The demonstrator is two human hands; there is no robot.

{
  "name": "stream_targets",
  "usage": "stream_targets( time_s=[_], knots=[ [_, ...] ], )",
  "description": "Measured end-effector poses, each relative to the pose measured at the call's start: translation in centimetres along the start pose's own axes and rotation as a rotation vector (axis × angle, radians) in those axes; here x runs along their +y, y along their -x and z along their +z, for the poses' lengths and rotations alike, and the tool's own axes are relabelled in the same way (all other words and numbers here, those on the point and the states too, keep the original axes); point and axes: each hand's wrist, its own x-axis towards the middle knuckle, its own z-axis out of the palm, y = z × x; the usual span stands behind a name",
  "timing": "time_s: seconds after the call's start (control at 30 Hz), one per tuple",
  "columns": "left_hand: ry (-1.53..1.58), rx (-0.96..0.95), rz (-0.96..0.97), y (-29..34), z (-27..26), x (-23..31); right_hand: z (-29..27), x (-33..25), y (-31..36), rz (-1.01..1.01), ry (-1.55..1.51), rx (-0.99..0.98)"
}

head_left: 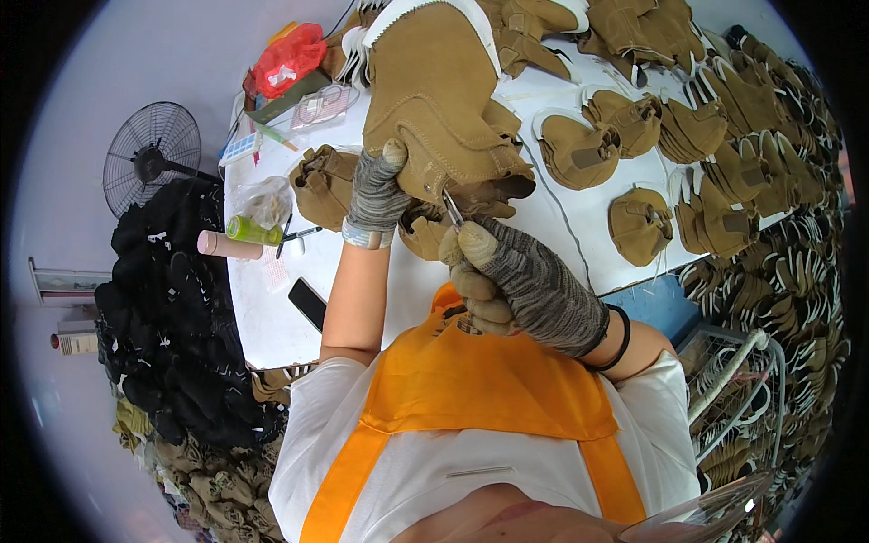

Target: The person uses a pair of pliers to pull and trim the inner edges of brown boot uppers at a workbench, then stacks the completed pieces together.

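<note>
Both my hands wear grey knit gloves with pale fingertips. My left hand [377, 190] grips the left edge of a large brown suede boot upper [430, 100], thumb on its face. The upper is raised above the table, with stitched seams and a white toothed edge at its far end. Closed around a small pointed metal tool [452, 210], my right hand [534, 281] holds the tip against the upper's near end. Whether the tool is tweezers or snips cannot be made out. Behind and beside my left hand another brown upper [323, 187] lies on the table.
Several brown uppers [579, 149] spread over the right side of the white table [281, 339]. A phone [308, 303], a pink bottle [229, 245] and a yellow-green cup [253, 230] are at left. Dark piles and a fan [152, 163] stand beyond; stacked uppers crowd the right.
</note>
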Motion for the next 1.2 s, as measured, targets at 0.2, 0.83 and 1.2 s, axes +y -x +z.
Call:
stream_targets(
  time_s=[0.2,0.83,1.2],
  knots=[
    [0.018,0.004,0.005,0.0,-0.9,-0.8,-0.4,0.5,-0.4,0.014,-0.13,-0.093],
    [-0.132,0.046,0.076,0.0,-0.3,0.4,-0.5,1.7,-0.5,-0.053,0.133,0.011],
    [-0.121,0.07,0.097,0.2,-1.5,0.6,-1.1,1.3,-0.1,-0.117,0.345,0.07]
  ],
)
